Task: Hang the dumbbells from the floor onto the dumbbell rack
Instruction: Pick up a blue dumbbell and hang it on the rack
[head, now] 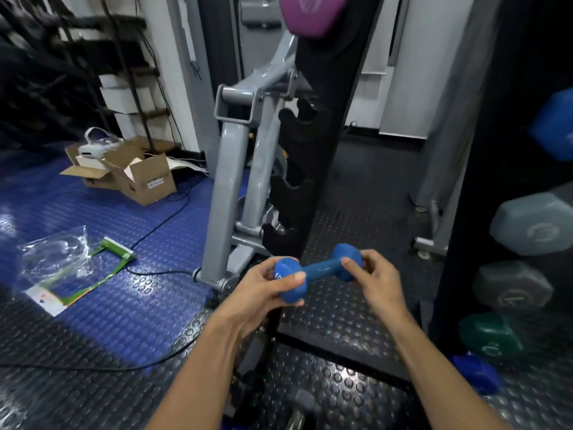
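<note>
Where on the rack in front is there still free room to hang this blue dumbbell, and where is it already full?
Both hands, left hand and right hand, hold the blue dumbbell. On the black rack post, the notched cradles below the purple dumbbell look bare. The right side is crowded: grey dumbbells and a green dumbbell already fill it.

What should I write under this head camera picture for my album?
Both hands, left hand and right hand, hold a blue dumbbell by its ends before the black dumbbell rack.

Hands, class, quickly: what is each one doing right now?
Left hand: fingers curled round one head of the blue dumbbell.
Right hand: fingers pinch its other head.
</note>
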`<state>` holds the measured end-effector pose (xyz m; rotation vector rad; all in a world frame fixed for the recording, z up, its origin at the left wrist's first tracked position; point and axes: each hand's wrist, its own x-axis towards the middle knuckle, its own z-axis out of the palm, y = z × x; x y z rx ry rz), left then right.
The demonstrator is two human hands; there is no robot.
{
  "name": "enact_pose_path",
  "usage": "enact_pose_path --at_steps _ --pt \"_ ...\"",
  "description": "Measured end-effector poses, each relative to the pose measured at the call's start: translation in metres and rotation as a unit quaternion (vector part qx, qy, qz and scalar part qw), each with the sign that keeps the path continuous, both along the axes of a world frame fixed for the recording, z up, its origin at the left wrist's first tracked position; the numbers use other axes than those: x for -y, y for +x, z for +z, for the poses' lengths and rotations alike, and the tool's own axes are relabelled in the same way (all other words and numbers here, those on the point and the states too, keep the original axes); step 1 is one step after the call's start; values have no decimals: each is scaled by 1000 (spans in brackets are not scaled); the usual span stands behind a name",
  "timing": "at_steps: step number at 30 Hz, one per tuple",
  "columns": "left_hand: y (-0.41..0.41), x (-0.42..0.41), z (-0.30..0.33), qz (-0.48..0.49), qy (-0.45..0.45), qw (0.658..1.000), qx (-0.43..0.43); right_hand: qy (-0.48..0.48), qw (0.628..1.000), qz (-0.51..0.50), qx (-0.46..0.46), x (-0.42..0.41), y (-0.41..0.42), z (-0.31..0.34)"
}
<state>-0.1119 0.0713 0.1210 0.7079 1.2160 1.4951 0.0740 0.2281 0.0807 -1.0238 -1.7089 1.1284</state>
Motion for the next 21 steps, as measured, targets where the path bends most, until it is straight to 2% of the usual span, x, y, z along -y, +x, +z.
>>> enact_pose_path --at_steps 6,10,16,21 --pt "-6 10 38 7 54 995 82 129 991 3 43 7 -11 88" --pt "-10 20 62 -20 131 988 86 178 982 -11 69 9 -16 133" --pt "-14 40 90 18 215 976 38 220 974 18 57 21 -31 184" --pt "-4 58 122 81 250 962 76 183 983 22 -8 24 -49 216"
